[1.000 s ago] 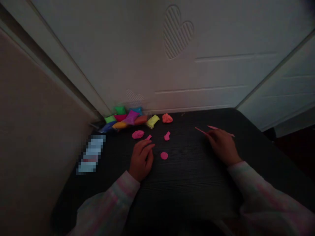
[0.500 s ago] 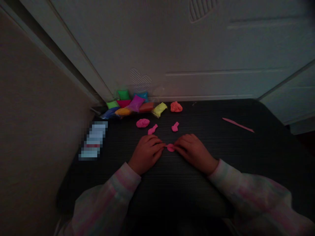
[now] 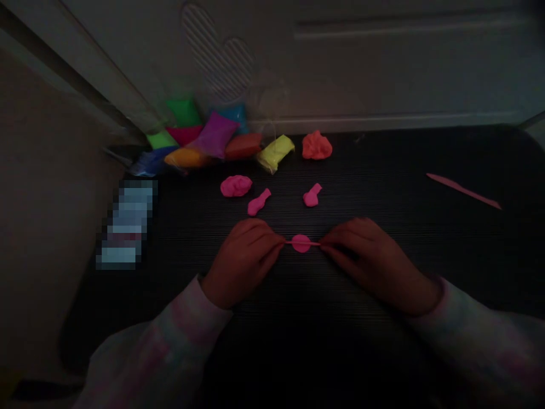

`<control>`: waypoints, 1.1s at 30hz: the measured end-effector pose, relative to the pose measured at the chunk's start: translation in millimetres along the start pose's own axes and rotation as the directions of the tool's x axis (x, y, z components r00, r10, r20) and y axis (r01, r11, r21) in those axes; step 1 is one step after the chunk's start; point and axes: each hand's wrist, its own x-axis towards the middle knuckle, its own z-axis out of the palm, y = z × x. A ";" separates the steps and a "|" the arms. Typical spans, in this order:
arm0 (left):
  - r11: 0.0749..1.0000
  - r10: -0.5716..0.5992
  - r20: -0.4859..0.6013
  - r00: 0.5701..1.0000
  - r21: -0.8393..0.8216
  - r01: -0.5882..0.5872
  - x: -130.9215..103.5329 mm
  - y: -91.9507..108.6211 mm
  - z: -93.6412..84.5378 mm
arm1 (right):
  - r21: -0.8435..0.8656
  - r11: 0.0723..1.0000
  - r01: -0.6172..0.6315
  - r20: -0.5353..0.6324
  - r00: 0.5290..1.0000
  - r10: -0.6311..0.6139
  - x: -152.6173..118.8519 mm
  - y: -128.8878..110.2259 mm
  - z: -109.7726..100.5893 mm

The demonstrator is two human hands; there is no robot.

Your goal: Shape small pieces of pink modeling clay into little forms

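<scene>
Right, we have a thin pink stick [image 3: 315, 244] stretched sideways between our two hands, its long axis running from the fingers of our left hand [image 3: 240, 261] straight across to those of our right hand [image 3: 378, 264]. Both sets of fingers are closed in a pinch, each on one end of the stick. Between the two pinches lies a flat pink disc [image 3: 300, 249], and the stick crosses it about through the middle; it is too dim for us to tell whether the stick presses into the disc or sits just over it. The disc is just beside both sets of fingertips, about midway and touching neither. Beyond our left fingers on the bench [image 3: 272, 341] we see a necked pink piece [image 3: 255, 205] and, past it, a rumpled pink lump [image 3: 235, 186]. A second necked piece [image 3: 311, 197] lies beyond the disc, nearer our right fingers, with an orange lump [image 3: 317, 146] farther off. Well apart, out to the right of our right fingers, a pointed pink tool [image 3: 464, 191] lies at a slant.
</scene>
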 end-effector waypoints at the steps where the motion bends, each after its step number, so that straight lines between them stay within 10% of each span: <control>1: 1.000 -0.004 0.011 1.000 0.001 0.004 0.4 -0.3 0.0 | -0.003 1.000 -0.001 0.000 1.000 0.001 -0.2 0.5 0.4; 33: 0.997 -0.042 0.065 0.997 0.069 0.037 0.0 -3.2 1.4 | -0.124 0.992 -0.023 -0.044 0.999 0.018 0.8 2.5 2.9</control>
